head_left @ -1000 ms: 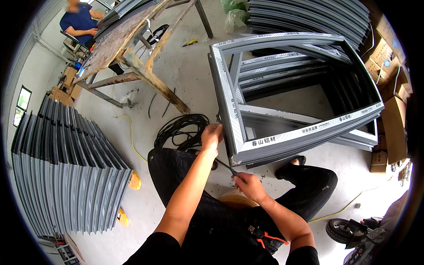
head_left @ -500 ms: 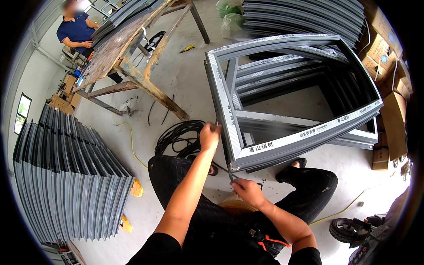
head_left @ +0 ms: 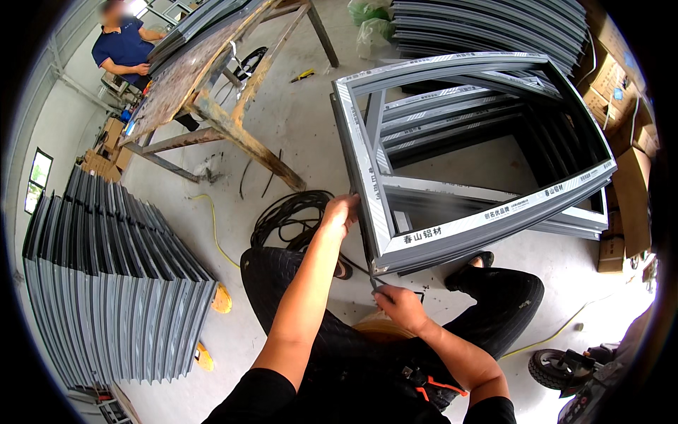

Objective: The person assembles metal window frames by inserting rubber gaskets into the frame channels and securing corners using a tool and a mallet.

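A grey metal window frame (head_left: 459, 218) with printed white film along its face lies tilted on top of other frames before me. My left hand (head_left: 342, 214) is closed at the frame's left side edge, with its fingertips partly hidden there. From the frame's near left corner a thin dark rubber strip (head_left: 374, 282) comes down, and my right hand (head_left: 400, 308) pinches it just below that corner. On the floor behind my left hand lies a loose coil of black strip (head_left: 288, 220).
Stacked grey profiles (head_left: 120, 297) stand at the left, and more (head_left: 487, 28) lie at the far right. A worn wooden table (head_left: 187, 88) is at the far left, where another person (head_left: 121, 49) handles profiles. Cardboard boxes (head_left: 631, 191) line the right; a wheel (head_left: 549, 368) is near right.
My left hand has turned a little and sits closer against the frame's side edge, its fingers more hidden. My right hand keeps its pinch on the strip. The view has shifted slightly.
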Demonstrator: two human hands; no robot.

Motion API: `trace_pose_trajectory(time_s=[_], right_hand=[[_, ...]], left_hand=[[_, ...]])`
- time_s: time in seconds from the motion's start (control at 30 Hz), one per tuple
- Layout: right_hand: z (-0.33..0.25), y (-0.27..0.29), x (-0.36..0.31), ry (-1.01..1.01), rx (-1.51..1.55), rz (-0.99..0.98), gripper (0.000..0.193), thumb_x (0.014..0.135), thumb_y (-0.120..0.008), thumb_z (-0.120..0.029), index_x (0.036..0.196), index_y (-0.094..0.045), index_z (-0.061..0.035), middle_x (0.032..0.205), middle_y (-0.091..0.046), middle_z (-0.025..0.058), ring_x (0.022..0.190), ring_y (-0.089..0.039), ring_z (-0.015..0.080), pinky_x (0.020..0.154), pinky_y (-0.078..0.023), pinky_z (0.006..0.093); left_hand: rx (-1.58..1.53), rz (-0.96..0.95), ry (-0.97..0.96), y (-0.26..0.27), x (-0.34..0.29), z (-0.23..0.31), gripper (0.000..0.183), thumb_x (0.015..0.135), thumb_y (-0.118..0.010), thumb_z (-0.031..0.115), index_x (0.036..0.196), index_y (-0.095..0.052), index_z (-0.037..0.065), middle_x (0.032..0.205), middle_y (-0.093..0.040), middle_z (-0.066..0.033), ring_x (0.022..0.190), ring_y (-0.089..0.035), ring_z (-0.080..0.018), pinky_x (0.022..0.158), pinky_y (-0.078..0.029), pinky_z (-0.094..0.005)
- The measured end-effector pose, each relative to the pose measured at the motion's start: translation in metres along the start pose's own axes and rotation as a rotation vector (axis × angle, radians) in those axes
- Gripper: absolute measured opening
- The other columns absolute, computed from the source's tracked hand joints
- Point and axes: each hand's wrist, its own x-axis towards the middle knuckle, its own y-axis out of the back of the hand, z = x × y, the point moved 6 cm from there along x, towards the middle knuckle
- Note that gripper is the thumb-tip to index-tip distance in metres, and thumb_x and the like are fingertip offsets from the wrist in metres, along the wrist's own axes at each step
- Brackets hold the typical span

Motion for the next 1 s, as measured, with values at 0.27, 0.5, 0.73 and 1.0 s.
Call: trace_pose_trajectory(time_s=[0.27, 0.5, 0.73, 1.0], right_hand=[[0.002, 0.002, 0.0, -0.005, -0.022, 0.008, 0.022, 0.089, -0.06, -0.026, 0.095, -0.066, -0.0053, 0.078, -0.065, 0.0178, 0.074, -0.061, 0.0387, 0.065, -0.048, 0.0445], [0.005, -0.005, 0.001, -0.008, -0.024, -0.019, 0.023, 0.09, -0.06, -0.028, 0.094, -0.066, -0.0061, 0.077, -0.064, 0.0178, 0.074, -0.061, 0.0391, 0.065, -0.048, 0.046], [0.002, -0.006, 0.0, 0.065, -0.07, -0.004, 0.024, 0.09, -0.059, -0.029, 0.091, -0.065, -0.0062, 0.075, -0.064, 0.019, 0.074, -0.061, 0.0401, 0.065, -0.048, 0.0474], [0.006, -0.001, 0.003, 0.081, -0.107, 0.021, 0.022, 0.09, -0.059, -0.028, 0.09, -0.065, -0.0068, 0.077, -0.064, 0.0191, 0.074, -0.061, 0.0402, 0.064, -0.048, 0.049]], left_hand=[[-0.087, -0.044, 0.084, 0.007, 0.007, -0.011, 0.026, 0.097, -0.056, 0.024, 0.1, -0.062, 0.0, 0.093, -0.069, -0.0089, 0.083, -0.066, -0.0192, 0.072, -0.053, -0.0322], [0.11, 0.044, -0.046, 0.019, 0.021, -0.013, 0.026, 0.096, -0.058, 0.03, 0.098, -0.065, 0.005, 0.082, -0.067, -0.0035, 0.069, -0.061, -0.0134, 0.058, -0.046, -0.0285], [0.039, -0.124, -0.006, 0.012, -0.014, -0.018, 0.026, 0.096, -0.06, 0.026, 0.101, -0.063, 0.001, 0.092, -0.067, -0.0037, 0.078, -0.062, -0.0137, 0.071, -0.048, -0.0278], [0.094, -0.171, 0.102, 0.001, -0.041, -0.024, 0.024, 0.099, -0.055, 0.025, 0.109, -0.06, 0.004, 0.099, -0.066, -0.0044, 0.087, -0.064, -0.0164, 0.072, -0.052, -0.03]])
